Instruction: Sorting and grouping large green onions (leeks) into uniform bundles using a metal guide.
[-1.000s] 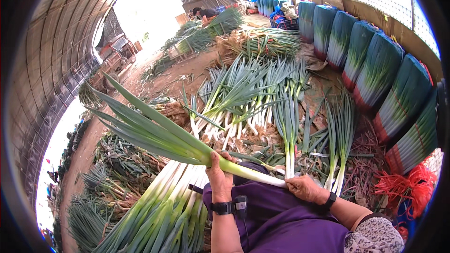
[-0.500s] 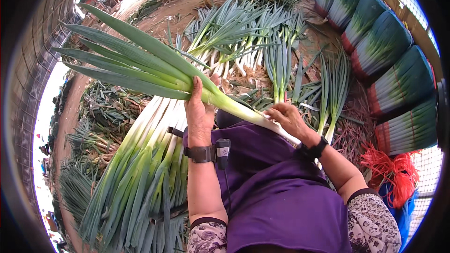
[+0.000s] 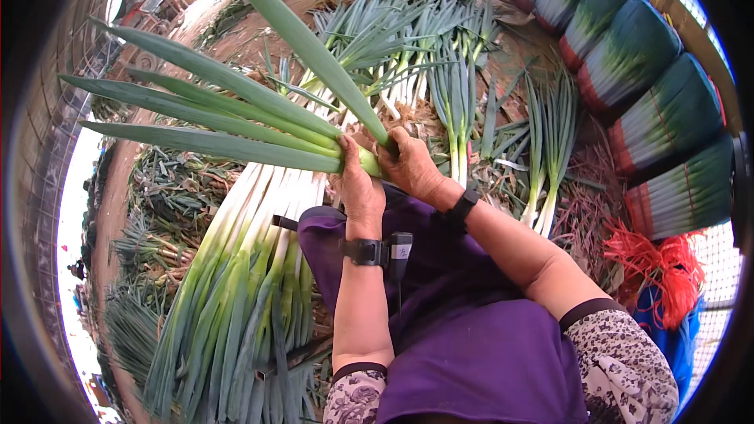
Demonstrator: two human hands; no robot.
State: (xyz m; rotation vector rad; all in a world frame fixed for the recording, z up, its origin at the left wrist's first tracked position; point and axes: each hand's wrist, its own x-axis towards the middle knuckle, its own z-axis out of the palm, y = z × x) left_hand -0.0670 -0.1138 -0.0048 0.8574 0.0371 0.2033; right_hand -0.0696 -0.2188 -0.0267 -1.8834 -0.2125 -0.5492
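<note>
A large green onion (image 3: 326, 140) lies across my two hands, its long leaves fanned out to the upper left. My left hand (image 3: 361, 188) is closed round it where the leaves meet the stalk. Close beside it, my right hand (image 3: 414, 165) grips the base of one outer leaf (image 3: 314, 39), which bends away from the other leaves. The lower white stalk is hidden behind my hands and arms. Just left of my lap, a pile of green onions (image 3: 243, 267) rests with white ends pointing away and green leaves towards me.
More green onions (image 3: 369, 39) lie spread on the ground ahead, and a small group (image 3: 550, 141) lies to the right. Packed bundles (image 3: 667, 118) line the right wall, above red plastic strips (image 3: 660, 271). Leaf scraps (image 3: 177, 196) cover the ground at left.
My right hand has moved from the stalk's lower white part up to the leaf base beside my left hand. One outer leaf has swung upward, away from the others.
</note>
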